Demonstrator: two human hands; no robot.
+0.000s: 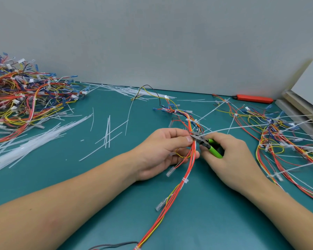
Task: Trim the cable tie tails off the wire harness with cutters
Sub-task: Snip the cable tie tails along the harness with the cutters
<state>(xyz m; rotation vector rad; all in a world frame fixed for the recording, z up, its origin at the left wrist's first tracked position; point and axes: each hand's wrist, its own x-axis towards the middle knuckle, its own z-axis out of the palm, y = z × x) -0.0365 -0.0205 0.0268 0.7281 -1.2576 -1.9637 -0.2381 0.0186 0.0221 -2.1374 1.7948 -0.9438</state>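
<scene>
Two hands trimming a tie tail on the wire harness (187, 166).
Left hand (159, 152) pinches the bundle above the green mat (206, 213); right hand (231, 159) grips green-handled cutters (205, 143), jaws at the cable tie tail (224, 129).

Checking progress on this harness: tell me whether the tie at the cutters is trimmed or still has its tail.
Untrimmed. A long white tail runs rightward from the cutters, whose tips sit at the harness.

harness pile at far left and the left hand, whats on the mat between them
Head view: loose cut tie tails lie scattered on the green mat between the harness pile and the left hand.
</scene>
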